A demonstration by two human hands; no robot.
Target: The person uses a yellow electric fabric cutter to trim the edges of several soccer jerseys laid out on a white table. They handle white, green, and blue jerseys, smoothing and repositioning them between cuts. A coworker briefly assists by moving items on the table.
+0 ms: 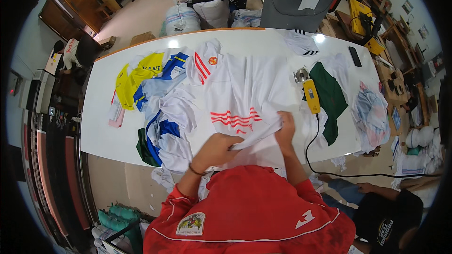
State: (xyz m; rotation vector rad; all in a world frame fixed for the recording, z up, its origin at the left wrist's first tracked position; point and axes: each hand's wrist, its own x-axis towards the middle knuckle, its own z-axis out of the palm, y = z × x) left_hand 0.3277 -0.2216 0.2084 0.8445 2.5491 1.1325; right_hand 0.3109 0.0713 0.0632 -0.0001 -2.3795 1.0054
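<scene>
A white jersey cloth (266, 84) with red stripes near its near edge lies across the middle of the table. My left hand (216, 149) pinches its near edge at the left, and that edge is lifted and folded there. Further right, my right hand (285, 129) is closed around the cloth's right corner. Just left of the cloth is a white sleeve piece (203, 69) with red stripes and a round badge. To the right, apart from my right hand, rests a yellow handheld electric cutter (311, 98) with a metal head.
On the white table (106, 134), yellow cut fabric (136, 77) and white-and-blue pieces are heaped left. Green fabric (327, 89), a phone (354, 57) and a pale cloth pile (371, 117) lie right. The black power cord (358, 176) runs off right. A person (386, 211) sits at lower right.
</scene>
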